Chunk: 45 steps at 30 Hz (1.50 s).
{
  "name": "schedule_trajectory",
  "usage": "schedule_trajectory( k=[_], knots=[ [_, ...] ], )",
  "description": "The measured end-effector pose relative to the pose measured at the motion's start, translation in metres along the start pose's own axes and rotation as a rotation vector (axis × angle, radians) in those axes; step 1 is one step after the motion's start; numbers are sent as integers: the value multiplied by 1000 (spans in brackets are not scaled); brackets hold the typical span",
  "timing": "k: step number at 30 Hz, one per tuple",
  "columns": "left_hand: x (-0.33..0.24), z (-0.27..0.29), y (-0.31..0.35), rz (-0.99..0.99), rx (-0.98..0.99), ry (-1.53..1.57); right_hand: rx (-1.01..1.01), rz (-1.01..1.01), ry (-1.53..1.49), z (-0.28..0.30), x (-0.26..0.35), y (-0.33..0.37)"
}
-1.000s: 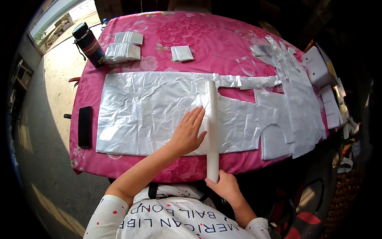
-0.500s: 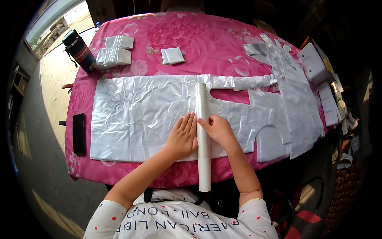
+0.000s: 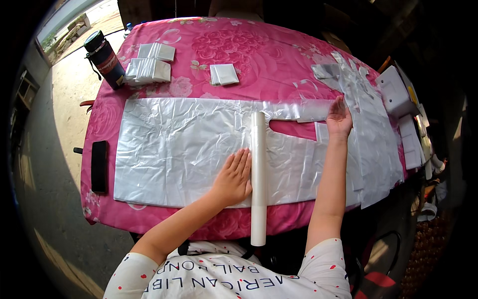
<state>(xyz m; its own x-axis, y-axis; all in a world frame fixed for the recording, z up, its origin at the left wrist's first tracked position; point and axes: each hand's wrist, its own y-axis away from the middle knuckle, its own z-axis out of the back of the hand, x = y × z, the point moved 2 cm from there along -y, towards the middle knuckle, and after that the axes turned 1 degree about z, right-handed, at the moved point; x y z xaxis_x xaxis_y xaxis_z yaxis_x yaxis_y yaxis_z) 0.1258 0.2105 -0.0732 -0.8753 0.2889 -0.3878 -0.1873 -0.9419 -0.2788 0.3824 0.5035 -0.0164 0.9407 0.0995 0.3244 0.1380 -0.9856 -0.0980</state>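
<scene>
A thin, translucent white plastic sheet [image 3: 199, 149] lies spread and wrinkled over the middle of the table, with a rounded cut-out near its right part. Across it, pointing toward me, rests a smooth white roll [image 3: 258, 179] whose near end sticks out past the table edge. My left hand [image 3: 234, 174] lies flat on the sheet, fingers stretched, its side against the roll. Farther right, my right hand [image 3: 339, 119] is open with the palm partly turned up, beside a strip of the sheet next to the cut-out. Nothing shows in its grasp.
More crumpled plastic sheets [image 3: 373, 134] cover the table's right end. Folded plastic squares [image 3: 148, 70] lie by a dark bottle [image 3: 104, 60] at the far left, and another folded square [image 3: 224, 74] lies alone. A black phone [image 3: 99, 167] is at the left edge; white containers [image 3: 396, 92] stand right.
My right hand has left the roll and reached to the far right, opening over the sheet. The left hand stays flat beside the roll. The sheet's right part lies flatter.
</scene>
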Motion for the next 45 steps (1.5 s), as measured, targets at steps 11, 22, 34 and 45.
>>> schedule_trajectory(
  k=[11,22,34,45],
  knots=[
    [0,2,-2,6,103,-115,615,16,1210,-193,-237,129],
    [10,-20,2,-20,-83,-203,1315,-161,1758,-134,-399,255],
    [63,27,-87,726,-219,1659,898,318,1817,-85,-131,213],
    [72,33,-98,958,-1,1522,1193,114,1923,-52,-129,205]
  ],
)
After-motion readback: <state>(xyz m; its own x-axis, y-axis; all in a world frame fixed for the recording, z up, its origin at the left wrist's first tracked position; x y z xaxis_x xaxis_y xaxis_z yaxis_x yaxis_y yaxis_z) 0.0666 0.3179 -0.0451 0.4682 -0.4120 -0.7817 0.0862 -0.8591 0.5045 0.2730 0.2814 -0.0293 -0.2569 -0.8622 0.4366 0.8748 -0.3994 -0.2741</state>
